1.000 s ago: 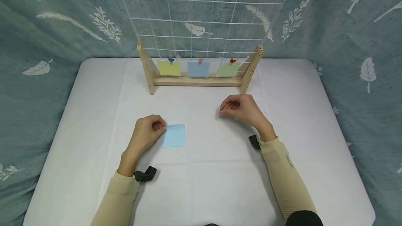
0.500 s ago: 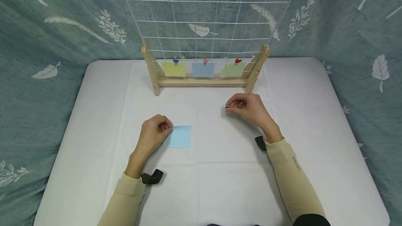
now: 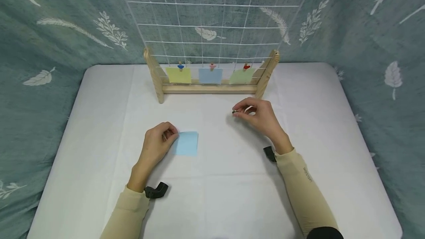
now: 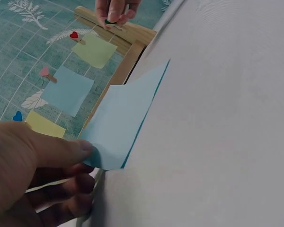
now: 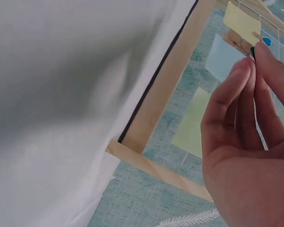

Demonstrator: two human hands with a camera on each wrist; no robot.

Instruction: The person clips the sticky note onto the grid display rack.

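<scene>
My left hand (image 3: pixel 158 141) pinches a light blue paper note (image 3: pixel 186 143) at its upper left corner. In the left wrist view the note (image 4: pixel 128 111) is tilted, with the thumb on its near corner. Over to the right, my right hand (image 3: pixel 257 114) pinches a small wooden clothespin (image 5: pixel 237 42) with a green piece on it, between thumb and fingertips. Part of that clothespin is hidden by the fingers. Hand and clothespin are in front of the right foot of the wire grid rack (image 3: pixel 209 89), apart from the blue note.
Hanging low on the rack are a yellow note (image 3: pixel 179 75), a blue note (image 3: pixel 210 76) and a green note (image 3: pixel 241 76). Heart clothespins hold them: blue (image 3: pixel 180 66), pink (image 3: pixel 212 66) and red (image 3: pixel 246 66). A white cloth (image 3: pixel 206 202) covers the table; a leaf-print curtain (image 3: pixel 43 113) surrounds it.
The head view has shifted slightly. Both hands keep their holds and stay nearly in place; the clothespin in the right hand has turned a little in the fingers.
</scene>
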